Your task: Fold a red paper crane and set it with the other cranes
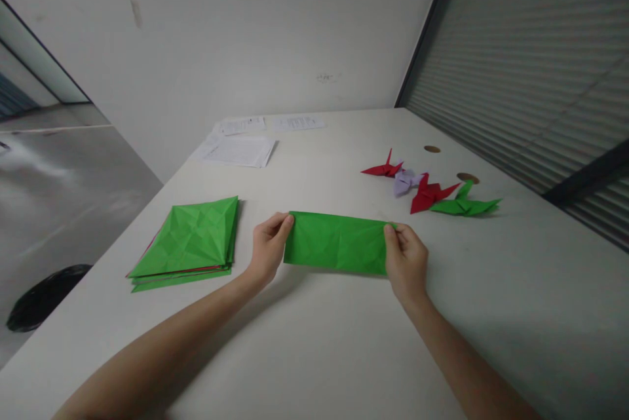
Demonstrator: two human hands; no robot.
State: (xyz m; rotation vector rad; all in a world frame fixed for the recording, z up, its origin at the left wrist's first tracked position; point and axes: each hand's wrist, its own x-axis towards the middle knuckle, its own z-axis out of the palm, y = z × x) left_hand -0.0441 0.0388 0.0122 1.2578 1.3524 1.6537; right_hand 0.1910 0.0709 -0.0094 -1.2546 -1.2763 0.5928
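Note:
A green sheet of paper (337,242), folded into a long rectangle, lies on the white table (344,354) in front of me. My left hand (266,249) pinches its left end, thumb on top. My right hand (405,259) pinches its right end in the same way. To the left lies a stack of creased green paper squares (191,240) with a red edge showing underneath.
Folded paper cranes sit at the back right: a red one (384,168), a lilac one (405,181), another red one (428,194) and a green one (464,204). White printed sheets (240,148) lie at the far edge. A black bin (44,295) stands on the floor to the left.

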